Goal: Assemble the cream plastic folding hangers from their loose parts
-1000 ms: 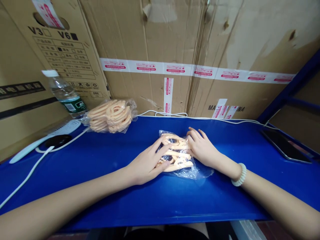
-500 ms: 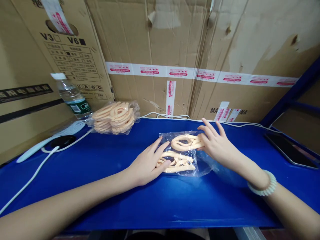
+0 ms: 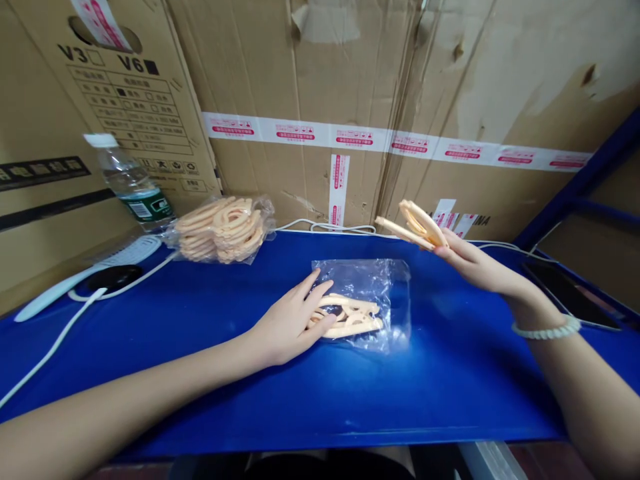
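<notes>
Peach looped piece [image 3: 423, 227]: gripped by the right hand [image 3: 465, 260], raised right of the frame's centre.
Left hand [image 3: 293, 325]: fingers spread, resting over a second peach piece [image 3: 356, 325] and clear bag [image 3: 399, 290], mid-frame.
Bagged bundle [image 3: 225, 230]: more peach pieces in clear plastic, left of centre, on the blue surface [image 3: 320, 407].
Bottle [image 3: 131, 179]: white-capped, at left.
Cardboard [image 3: 280, 73]: across the frame's upper part.

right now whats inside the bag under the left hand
A peach plastic piece shows inside the clear bag, partly covered by the left hand; anything beneath it is hidden.
</notes>
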A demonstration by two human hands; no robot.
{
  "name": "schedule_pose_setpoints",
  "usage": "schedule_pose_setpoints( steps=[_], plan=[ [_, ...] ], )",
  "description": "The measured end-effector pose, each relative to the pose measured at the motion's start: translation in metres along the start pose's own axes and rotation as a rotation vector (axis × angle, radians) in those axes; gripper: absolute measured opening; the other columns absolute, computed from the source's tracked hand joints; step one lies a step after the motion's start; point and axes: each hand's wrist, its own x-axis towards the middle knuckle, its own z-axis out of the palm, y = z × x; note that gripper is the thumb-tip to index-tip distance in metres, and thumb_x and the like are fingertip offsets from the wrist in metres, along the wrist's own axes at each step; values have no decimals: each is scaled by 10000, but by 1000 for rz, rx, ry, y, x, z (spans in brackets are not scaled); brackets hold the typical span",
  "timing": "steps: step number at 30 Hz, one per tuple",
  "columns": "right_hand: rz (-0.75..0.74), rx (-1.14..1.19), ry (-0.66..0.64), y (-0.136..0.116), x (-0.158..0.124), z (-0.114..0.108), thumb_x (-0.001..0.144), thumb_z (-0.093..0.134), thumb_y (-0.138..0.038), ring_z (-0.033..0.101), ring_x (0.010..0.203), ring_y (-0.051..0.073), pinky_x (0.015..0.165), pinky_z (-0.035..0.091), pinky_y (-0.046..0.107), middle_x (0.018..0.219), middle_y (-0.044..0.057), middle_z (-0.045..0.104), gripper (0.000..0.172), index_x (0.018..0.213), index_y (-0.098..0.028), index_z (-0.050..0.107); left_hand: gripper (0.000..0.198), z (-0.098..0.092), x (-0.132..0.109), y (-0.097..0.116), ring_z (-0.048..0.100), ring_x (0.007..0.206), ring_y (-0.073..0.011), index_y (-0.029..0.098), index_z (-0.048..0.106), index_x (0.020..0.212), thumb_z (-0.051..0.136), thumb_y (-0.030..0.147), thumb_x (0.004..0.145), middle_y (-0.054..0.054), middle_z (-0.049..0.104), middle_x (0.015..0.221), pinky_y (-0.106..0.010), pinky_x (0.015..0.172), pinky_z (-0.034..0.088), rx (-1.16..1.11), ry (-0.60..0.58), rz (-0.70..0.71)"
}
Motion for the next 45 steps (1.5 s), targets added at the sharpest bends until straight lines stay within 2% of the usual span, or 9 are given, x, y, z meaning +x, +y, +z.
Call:
schedule_pose_setpoints(
  steps=[5, 12, 16, 20, 24, 28, 32, 36, 45],
  plan=[
    [187, -311, 46, 21, 24, 43, 1031, 268, -424, 625, 949, 262, 895, 532, 411, 993, 128, 639, 441, 1076, -157, 615, 623, -1, -1, 2, 333, 1478, -344, 158, 377, 1517, 343, 523, 1014, -167, 211, 1652, -482, 1164, 377, -2, -19, 47],
    [243, -410, 35, 20, 48, 99, 972, 504, -391, 592, 1139, 364, 946, 487, 547, 1169, 235, 613, 336, 1098, -102, 619, 615, 3, -1, -1, 349, 1472, -331, 146, 402, 1493, 341, 529, 1015, -183, 254, 1634, -476, 1167, 371, 9, 13, 63],
    [190, -326, 60, 12, 50, 83, 938, 534, -300, 567, 1250, 335, 1002, 498, 487, 1327, 218, 591, 395, 1291, -126, 565, 613, 5, -1, -3, 329, 1482, -326, 151, 403, 1494, 343, 525, 1012, -170, 278, 1628, -472, 1187, 343, 36, 32, 50],
    [-5, -80, 224, -32, 35, 51, 925, 415, -141, 590, 1236, 251, 1045, 475, 436, 1298, 128, 645, 390, 1273, -180, 588, 628, 4, -1, -3, 311, 1488, -333, 134, 402, 1498, 336, 524, 1010, -189, 290, 1618, -482, 1189, 336, 53, 34, 16],
    [-242, 211, -141, -77, 12, 40, 849, 491, -91, 697, 816, 155, 798, 542, 292, 878, 21, 746, 232, 890, -183, 699, 628, 5, -2, -3, 312, 1486, -343, 133, 408, 1494, 344, 523, 1006, -196, 268, 1625, -499, 1184, 338, 51, 53, -13],
    [-205, 52, -333, -82, 3, 47, 792, 518, -39, 680, 708, 139, 702, 511, 260, 791, 15, 743, 244, 818, -170, 721, 609, 6, -3, -5, 285, 1495, -356, 150, 413, 1478, 366, 526, 1001, -193, 278, 1619, -530, 1176, 338, 2, 76, -22],
    [-171, -97, -350, -74, 4, 53, 879, 625, -177, 673, 769, 184, 720, 514, 303, 894, 70, 735, 143, 967, -155, 736, 535, 5, 0, -11, 327, 1470, -316, 152, 445, 1410, 403, 489, 997, -185, 365, 1556, -504, 1190, 324, -151, 191, 31],
    [-184, -100, -255, -78, 2, 62, 847, 732, -441, 646, 1014, 269, 887, 527, 391, 1115, 142, 675, 461, 1190, -137, 681, 507, 3, 7, -19, 422, 1369, -311, 153, 451, 1377, 416, 466, 981, -170, 487, 1442, -533, 1167, 324, -247, 359, -63],
    [-222, -166, -195, -104, -9, 103, 934, 604, -455, 583, 1094, 338, 948, 510, 512, 1197, 234, 611, 718, 1488, -44, 404, 494, 1, 9, -12, 507, 1295, -306, 228, 422, 1433, 471, 383, 966, -122, 575, 1369, -527, 1114, 368, -389, 272, -61]
  ],
)
